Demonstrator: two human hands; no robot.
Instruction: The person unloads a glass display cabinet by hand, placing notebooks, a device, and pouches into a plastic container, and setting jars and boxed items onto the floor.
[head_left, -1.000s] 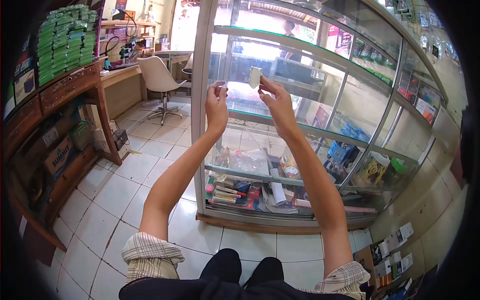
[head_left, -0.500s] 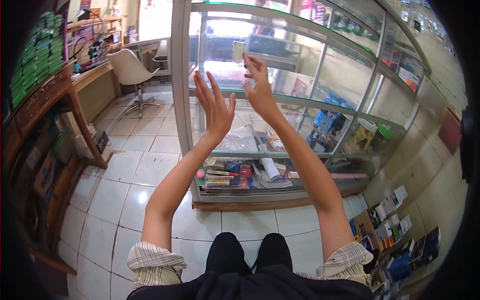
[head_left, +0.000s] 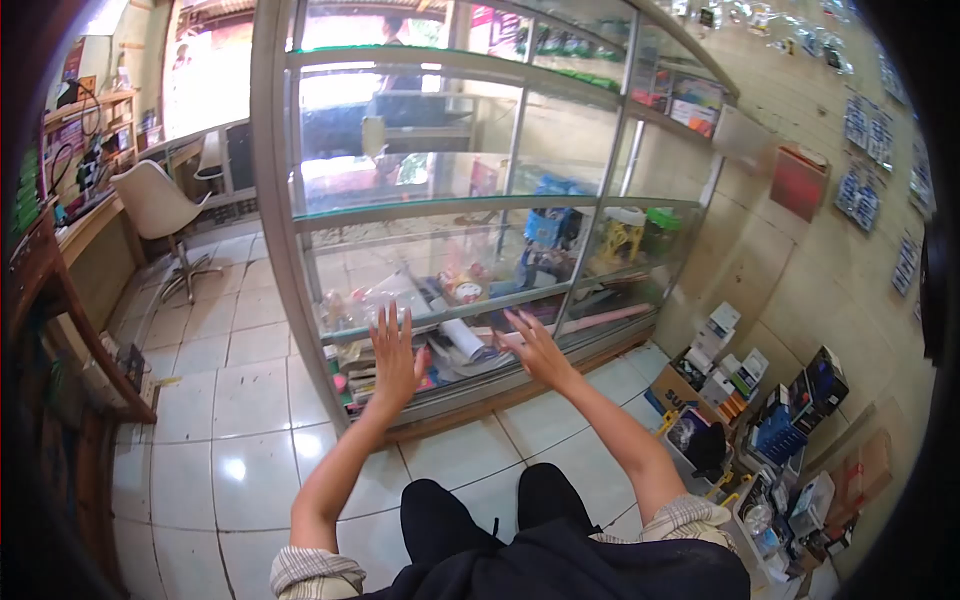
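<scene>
My left hand (head_left: 395, 360) is raised in front of the lower part of a glass display cabinet (head_left: 450, 205), its fingers stretched and spread, holding nothing. To its right, my right hand (head_left: 537, 352) reaches toward the lower shelf edge with fingers apart and nothing in them. Whether either hand touches the cabinet, I cannot tell. Behind the glass near my hands lie clear plastic packaging (head_left: 390, 295), a white paper roll (head_left: 461, 338) and a roll of tape (head_left: 467, 291). A small pale plate (head_left: 373, 135) is fixed on the glass higher up.
A white swivel chair (head_left: 160, 200) stands at the left by a wooden desk (head_left: 95, 225). On the right, a cardboard box (head_left: 685, 390) and several small boxes sit on the tiled floor (head_left: 245, 470). Packets (head_left: 868, 130) hang on the right wall.
Both hands have moved down from the upper glass to the lower shelf level. My right hand has left the pale plate. The view has swung right, showing more boxes and wall.
</scene>
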